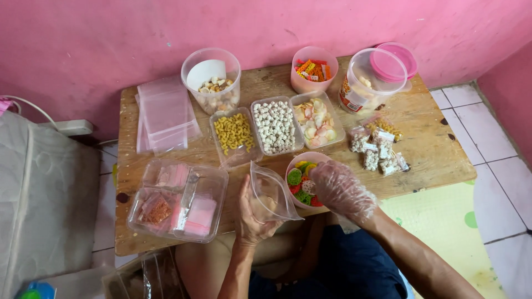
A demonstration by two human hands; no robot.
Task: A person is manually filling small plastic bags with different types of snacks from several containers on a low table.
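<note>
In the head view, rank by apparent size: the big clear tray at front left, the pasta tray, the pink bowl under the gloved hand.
1. Big clear tray, clearly largest.
2. Pasta tray.
3. Pink bowl, partly hidden by the gloved right hand, so unsure.

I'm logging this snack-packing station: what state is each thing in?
Small clear bag: held open by left hand.
Right hand: gloved, fingers in pink bowl of colourful snacks.
Big jar: open, pink lid behind it.
Three trays: uncovered, filled.
Packed bags: filled, piled.
</note>
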